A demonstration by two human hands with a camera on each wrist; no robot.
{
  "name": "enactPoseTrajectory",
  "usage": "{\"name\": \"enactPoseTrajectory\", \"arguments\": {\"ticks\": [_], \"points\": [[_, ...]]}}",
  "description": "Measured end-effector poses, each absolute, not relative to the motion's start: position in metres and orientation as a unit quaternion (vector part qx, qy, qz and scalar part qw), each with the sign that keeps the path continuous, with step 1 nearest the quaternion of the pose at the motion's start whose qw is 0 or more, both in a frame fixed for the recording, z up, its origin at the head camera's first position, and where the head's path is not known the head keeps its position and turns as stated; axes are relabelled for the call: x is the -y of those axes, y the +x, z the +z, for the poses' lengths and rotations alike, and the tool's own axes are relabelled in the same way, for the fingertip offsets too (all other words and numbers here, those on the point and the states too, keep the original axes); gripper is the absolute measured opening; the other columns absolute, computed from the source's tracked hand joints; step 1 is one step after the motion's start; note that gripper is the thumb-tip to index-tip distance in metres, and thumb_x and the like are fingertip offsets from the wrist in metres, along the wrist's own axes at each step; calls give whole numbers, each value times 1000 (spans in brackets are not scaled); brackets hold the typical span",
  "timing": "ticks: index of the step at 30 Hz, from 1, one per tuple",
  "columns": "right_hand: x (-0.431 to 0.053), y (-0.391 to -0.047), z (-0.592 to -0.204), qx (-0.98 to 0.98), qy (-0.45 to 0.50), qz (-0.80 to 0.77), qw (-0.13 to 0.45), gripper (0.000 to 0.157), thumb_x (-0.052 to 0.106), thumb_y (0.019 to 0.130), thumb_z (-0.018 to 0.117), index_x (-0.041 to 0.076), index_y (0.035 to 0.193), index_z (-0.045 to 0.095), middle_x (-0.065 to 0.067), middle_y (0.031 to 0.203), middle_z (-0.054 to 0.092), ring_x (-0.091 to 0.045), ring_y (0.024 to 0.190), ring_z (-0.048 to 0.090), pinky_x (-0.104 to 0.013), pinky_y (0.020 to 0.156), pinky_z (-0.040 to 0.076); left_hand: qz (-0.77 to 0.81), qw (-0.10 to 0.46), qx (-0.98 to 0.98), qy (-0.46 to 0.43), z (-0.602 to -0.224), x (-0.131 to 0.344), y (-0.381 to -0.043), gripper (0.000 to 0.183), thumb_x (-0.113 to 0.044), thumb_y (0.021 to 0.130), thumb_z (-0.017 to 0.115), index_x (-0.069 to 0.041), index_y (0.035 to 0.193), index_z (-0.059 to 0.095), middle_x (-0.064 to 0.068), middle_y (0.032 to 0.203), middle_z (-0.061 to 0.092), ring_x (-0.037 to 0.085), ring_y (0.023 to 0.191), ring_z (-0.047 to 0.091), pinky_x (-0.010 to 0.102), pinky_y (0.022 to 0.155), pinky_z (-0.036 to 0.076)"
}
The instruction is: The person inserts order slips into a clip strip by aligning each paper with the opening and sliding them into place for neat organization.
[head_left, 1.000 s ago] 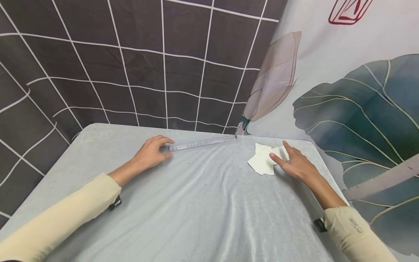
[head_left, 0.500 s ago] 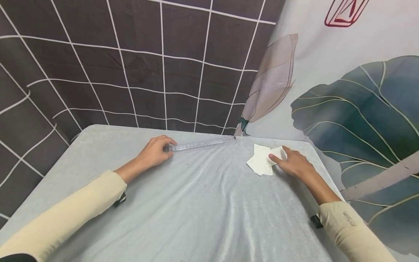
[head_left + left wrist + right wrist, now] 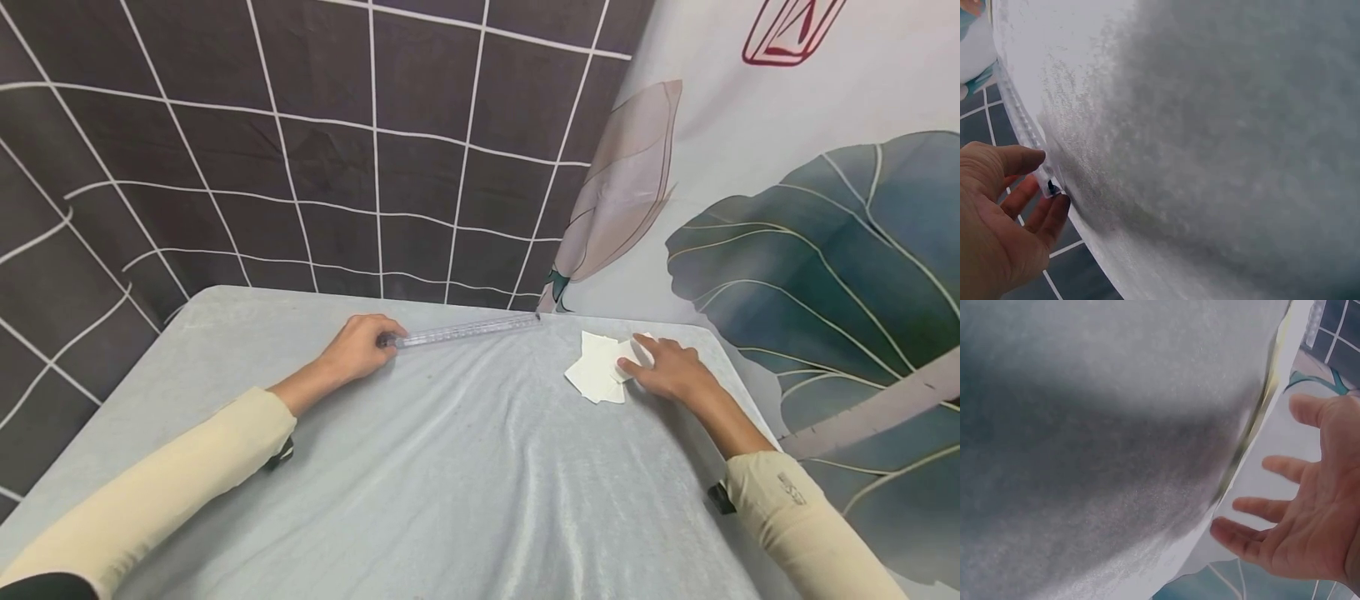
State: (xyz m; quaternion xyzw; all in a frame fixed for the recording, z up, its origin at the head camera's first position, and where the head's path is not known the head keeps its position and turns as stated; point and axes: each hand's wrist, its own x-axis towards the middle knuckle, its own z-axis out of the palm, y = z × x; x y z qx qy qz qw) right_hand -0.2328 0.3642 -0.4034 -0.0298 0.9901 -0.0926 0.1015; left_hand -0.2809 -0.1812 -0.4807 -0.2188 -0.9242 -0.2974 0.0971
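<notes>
A long clear plastic bar (image 3: 468, 332), with ridges along it and dark ends, lies slantwise near the far edge of the table. My left hand (image 3: 362, 346) pinches its near end between thumb and fingers; in the left wrist view the thumb (image 3: 1025, 159) is on one side of the bar and the fingers on the other. A small overlapping pile of white paper cards (image 3: 596, 371) lies to the right. My right hand (image 3: 671, 371) is over the pile's right side, thumb and forefinger spread at the cards. In the right wrist view its fingers (image 3: 1260, 509) are apart and loosely extended.
A pale grey velvety cloth (image 3: 450, 483) with creases covers the table. A dark wall hanging with white grid lines (image 3: 315, 150) stands behind, and a leaf-printed curtain (image 3: 810, 250) runs along the right edge.
My left hand has moved slightly right and closed its thumb and fingers on the bar's end. The right hand's fingers have drawn in a little over the cards.
</notes>
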Motion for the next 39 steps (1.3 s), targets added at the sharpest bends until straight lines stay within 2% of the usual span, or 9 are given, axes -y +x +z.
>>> {"name": "enactPoseTrajectory", "arguments": {"ticks": [2,7,14,17,21,23,29,33,39], "points": [[-362,-233,-402,-990,-40,-92,102,84,60,111,50,3,172,38,-47,167,38,-83,145,37,-89,114,36,-303,94,923,-217,-476,180,-277,33,-5,85,76,-11,115,88,12,109,83,29,95,73,48,90,59],[-361,-236,-404,-989,-64,-87,98,72,48,113,54,8,172,41,-43,170,38,-80,146,39,-89,114,36,-304,78,930,-192,-480,180,-279,34,-7,87,77,-17,117,89,7,115,85,25,103,76,46,99,60],[-359,-238,-407,-989,-96,-72,92,65,34,112,55,5,169,44,-37,173,40,-76,150,40,-90,115,36,-315,66,934,-158,-492,189,-290,35,-11,85,83,-19,118,89,6,114,86,23,103,78,46,96,62],[-359,-239,-408,-988,-102,-67,96,64,30,111,55,3,168,46,-36,173,41,-73,152,41,-89,115,37,-329,53,932,-143,-486,191,-286,34,-13,83,86,-16,117,89,6,109,86,21,98,76,41,91,60],[-361,-241,-410,-988,-111,-58,93,63,24,109,57,-1,166,49,-35,172,45,-70,153,43,-89,115,38,-341,17,931,-126,-453,181,-265,35,-7,82,84,-6,118,87,17,111,85,32,102,78,49,95,60],[-362,-243,-412,-987,-116,-55,92,62,20,107,57,-2,165,50,-35,171,46,-69,153,44,-89,114,38,-335,8,935,-116,-455,181,-269,36,-6,82,84,-7,118,87,16,112,86,33,104,79,52,99,60],[-363,-245,-411,-986,-131,-55,89,62,16,104,59,-3,163,51,-35,169,48,-69,152,45,-89,113,39,-327,8,938,-111,-495,194,-304,38,-12,78,88,-17,115,90,5,107,87,22,99,78,45,93,61],[-365,-248,-410,-984,-139,-66,86,62,16,103,62,-3,161,53,-37,167,50,-71,148,48,-89,112,40,-333,7,936,-115,-481,191,-298,35,-11,78,88,-14,112,90,6,103,87,21,95,77,40,88,60],[-370,-253,-406,-983,-147,-79,82,62,22,98,72,-2,154,61,-41,157,56,-71,137,54,-86,108,44,-327,5,936,-131,-462,186,-287,35,-7,76,84,-7,111,89,12,101,87,28,94,75,41,87,58]]}}
